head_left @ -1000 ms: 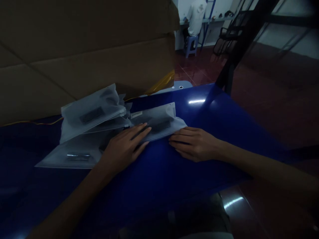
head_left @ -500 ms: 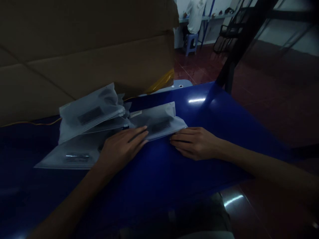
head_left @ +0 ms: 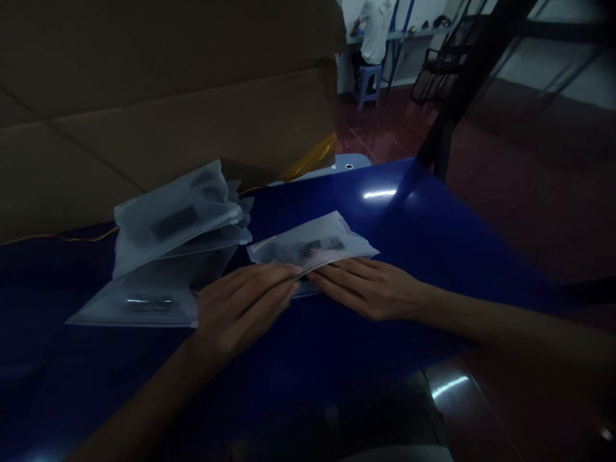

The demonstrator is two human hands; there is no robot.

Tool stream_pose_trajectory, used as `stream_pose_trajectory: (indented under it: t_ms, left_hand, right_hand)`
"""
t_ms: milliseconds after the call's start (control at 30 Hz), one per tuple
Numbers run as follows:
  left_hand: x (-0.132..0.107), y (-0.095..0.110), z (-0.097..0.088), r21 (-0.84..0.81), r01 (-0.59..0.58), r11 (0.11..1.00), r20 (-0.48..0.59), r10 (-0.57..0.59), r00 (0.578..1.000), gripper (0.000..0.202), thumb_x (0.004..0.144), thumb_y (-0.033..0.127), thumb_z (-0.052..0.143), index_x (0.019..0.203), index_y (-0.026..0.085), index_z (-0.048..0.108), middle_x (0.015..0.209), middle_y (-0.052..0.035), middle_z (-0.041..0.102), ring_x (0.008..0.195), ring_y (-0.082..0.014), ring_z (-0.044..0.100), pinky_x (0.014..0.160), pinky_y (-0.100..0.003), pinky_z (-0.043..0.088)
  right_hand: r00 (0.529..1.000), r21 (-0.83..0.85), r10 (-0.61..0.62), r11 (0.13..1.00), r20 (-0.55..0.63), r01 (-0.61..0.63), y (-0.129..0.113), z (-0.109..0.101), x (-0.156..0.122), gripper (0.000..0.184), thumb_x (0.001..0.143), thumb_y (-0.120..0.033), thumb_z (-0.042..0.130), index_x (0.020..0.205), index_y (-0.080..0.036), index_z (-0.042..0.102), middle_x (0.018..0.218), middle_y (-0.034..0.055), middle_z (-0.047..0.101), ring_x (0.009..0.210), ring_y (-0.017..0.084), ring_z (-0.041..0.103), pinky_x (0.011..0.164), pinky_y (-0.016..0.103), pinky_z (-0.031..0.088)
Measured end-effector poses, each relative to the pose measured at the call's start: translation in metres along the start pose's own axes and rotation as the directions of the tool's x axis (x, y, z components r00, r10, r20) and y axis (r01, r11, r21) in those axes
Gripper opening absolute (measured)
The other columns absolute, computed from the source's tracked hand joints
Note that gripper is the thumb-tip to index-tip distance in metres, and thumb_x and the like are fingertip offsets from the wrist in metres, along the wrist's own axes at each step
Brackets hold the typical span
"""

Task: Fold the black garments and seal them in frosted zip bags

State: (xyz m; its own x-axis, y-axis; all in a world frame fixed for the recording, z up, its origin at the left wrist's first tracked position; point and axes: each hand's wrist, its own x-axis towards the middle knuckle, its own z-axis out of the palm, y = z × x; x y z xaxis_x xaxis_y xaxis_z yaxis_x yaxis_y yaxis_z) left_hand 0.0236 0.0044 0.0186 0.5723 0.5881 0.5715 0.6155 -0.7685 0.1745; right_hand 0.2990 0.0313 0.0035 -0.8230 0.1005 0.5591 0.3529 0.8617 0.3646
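A frosted plastic zip bag (head_left: 312, 247) with a dark item inside is raised off the table between my hands. Its near edge is pinched by the fingertips of my left hand (head_left: 243, 308) and my right hand (head_left: 366, 289). Just left of my left hand lies a stack of similar bags (head_left: 173, 224), each with a dark item showing through. The lowest bag (head_left: 144, 303) in that stack reaches close to my left hand. Part of another bag edge shows under the raised bag.
The glossy blue table (head_left: 385, 218) carries everything. A large cardboard box (head_left: 144, 96) stands behind the bags, with a thin orange wire (head_left: 62, 237) along its base. Beyond, a seated person (head_left: 375, 32) works at a bench. A black metal frame (head_left: 462, 96) rises at right.
The bag has come up off the table and tilted toward me. My hands have moved closer together and now pinch its near edge.
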Motion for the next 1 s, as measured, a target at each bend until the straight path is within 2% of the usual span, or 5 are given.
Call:
stream_pose_trajectory:
  t_ms: [233,400,533,667,1000]
  left_hand:
    - [0.014,0.018,0.004,0.133,-0.267,0.954,-0.095,0.281,0.955,0.017,0.096,0.007,0.07,0.11,0.016,0.069,0.107,-0.0025,0.081,0.101,-0.0152,0.078,0.087,-0.028,0.067]
    - [0.013,0.01,0.01,0.205,-0.19,0.96,0.055,0.182,0.982,0.022,0.1,0.015,0.066,0.122,0.012,0.067,0.125,-0.0127,0.075,0.114,-0.0245,0.074,0.092,-0.038,0.066]
    - [0.011,0.007,0.011,0.209,-0.154,0.966,0.11,0.133,0.985,0.038,0.102,0.015,0.059,0.139,0.008,0.058,0.138,-0.0181,0.068,0.127,-0.0285,0.068,0.1,-0.042,0.063]
    - [0.011,0.007,0.012,0.217,-0.147,0.965,0.127,0.121,0.984,0.038,0.103,0.014,0.056,0.14,0.008,0.058,0.14,-0.0182,0.067,0.13,-0.0279,0.066,0.102,-0.041,0.062]
    - [0.003,-0.007,0.014,0.149,-0.086,0.985,0.311,0.036,0.95,0.051,0.113,0.039,0.035,0.154,0.011,0.048,0.146,-0.0184,0.063,0.134,-0.0293,0.064,0.107,-0.046,0.058]
  right_hand:
    - [0.991,-0.092,0.085,0.993,0.099,-0.076,-0.004,0.005,-0.001,0.03,0.102,-0.002,0.049,0.125,-0.002,0.068,0.107,0.0144,0.079,0.093,0.022,0.076,0.074,0.032,0.064]
    - [0.996,-0.125,0.092,0.988,0.002,-0.091,-0.001,0.003,-0.001,0.021,0.099,-0.001,0.056,0.114,-0.002,0.071,0.095,0.0111,0.079,0.082,0.019,0.074,0.07,0.03,0.064]
    - [0.972,-0.111,0.197,0.977,0.126,-0.183,-0.003,0.01,-0.003,0.03,0.106,-0.012,0.05,0.13,-0.002,0.064,0.123,0.0204,0.074,0.102,0.025,0.073,0.08,0.036,0.066]
    - [0.953,-0.108,0.208,0.976,0.22,-0.189,-0.002,0.013,-0.004,0.032,0.104,-0.007,0.046,0.129,0.001,0.064,0.114,0.0211,0.076,0.099,0.027,0.074,0.079,0.038,0.065]
    - [0.991,0.069,-0.043,0.996,-0.126,0.052,0.006,0.006,-0.007,0.032,0.108,-0.023,0.045,0.105,-0.006,0.072,0.09,0.0085,0.075,0.078,0.016,0.068,0.07,0.029,0.059]
